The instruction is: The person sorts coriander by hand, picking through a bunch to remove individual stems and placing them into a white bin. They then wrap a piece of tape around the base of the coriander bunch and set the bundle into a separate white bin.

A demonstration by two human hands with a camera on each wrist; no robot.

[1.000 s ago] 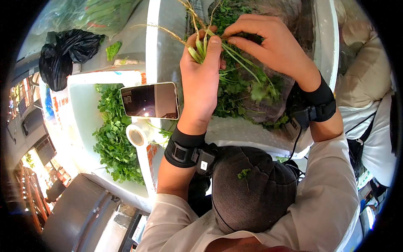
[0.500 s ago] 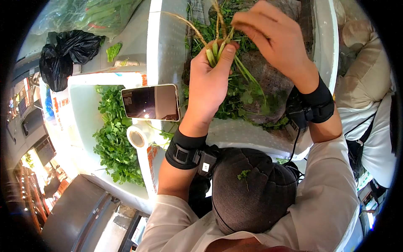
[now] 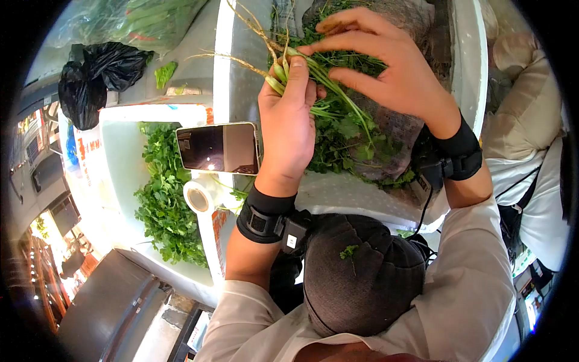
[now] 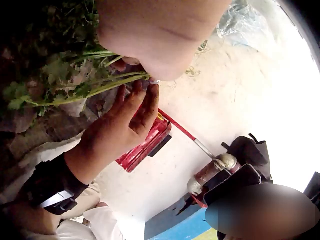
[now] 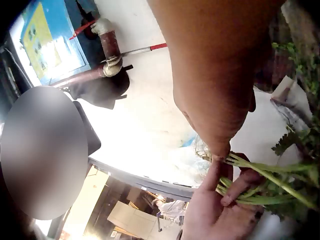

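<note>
In the head view the left hand (image 3: 288, 117) grips a small bunch of green herb stems (image 3: 279, 77), thumb across their pale bases. Thin brown roots (image 3: 248, 61) stick out beyond the thumb, and the leafy ends (image 3: 356, 136) hang towards the right. Beside the bunch, the right hand (image 3: 401, 69) has its fingers spread, its index fingertip touching the stems near their bases. The left wrist view has the right hand (image 4: 112, 130) at the stem ends, partly hidden by the left hand (image 4: 155, 40). Stems (image 5: 270, 175) cross the left palm (image 5: 217, 212) in the right wrist view.
More herbs (image 3: 332, 148) and a dark damp cloth (image 3: 386, 120) lie in a white foam box (image 3: 470, 66) under the hands. Leafy bunches (image 3: 166, 199) fill part of a second foam box at the left, near a phone (image 3: 218, 148). A black bag (image 3: 81, 90) lies beyond.
Since half a second ago the left hand has moved left with the bunch. The right hand has come down and left, from above the bases to touching the stems, its fingers more spread.
</note>
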